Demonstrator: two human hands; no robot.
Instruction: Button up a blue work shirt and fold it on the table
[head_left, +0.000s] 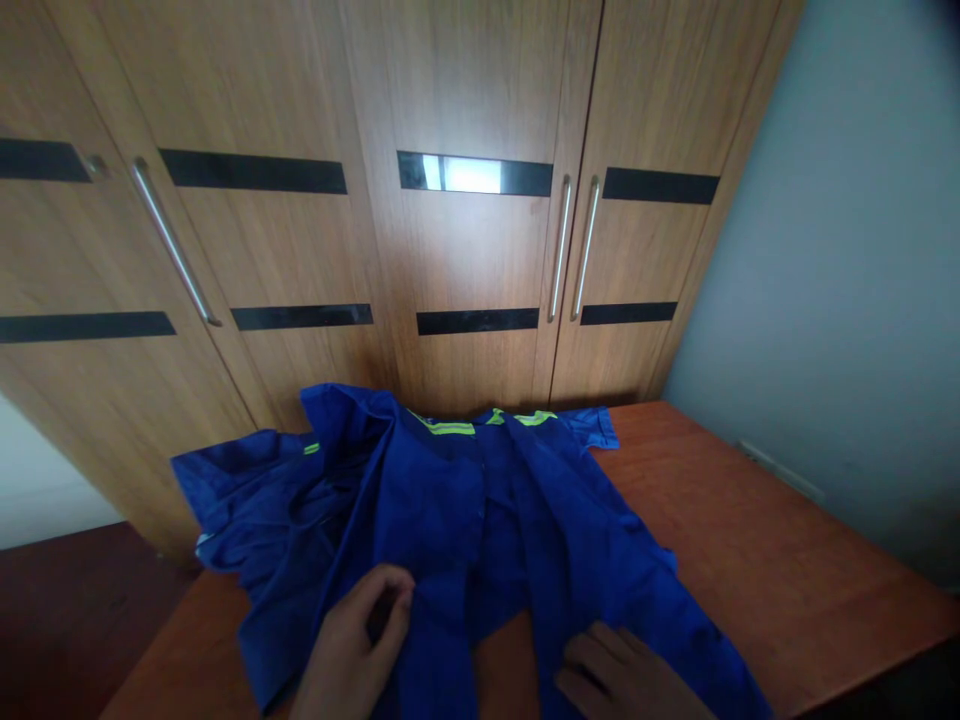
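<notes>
A blue work jacket (450,510) (yellow-green reflective strips at its far edge) lies spread open on the reddish wooden surface (780,560), reaching from near centre toward the far left. The left hand (356,645) has its grip pinched together on a fold of the jacket's left front panel. The right hand (626,680) rests flat, fingers apart, on the right panel. A wooden wardrobe (390,250) stands beyond.

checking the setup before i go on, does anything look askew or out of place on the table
The blue work jacket lies rumpled, its left side bunched and hanging off the table edge. The left hand pinches a front panel; the right hand rests flat on the other. Nothing is spilled or torn.
</notes>
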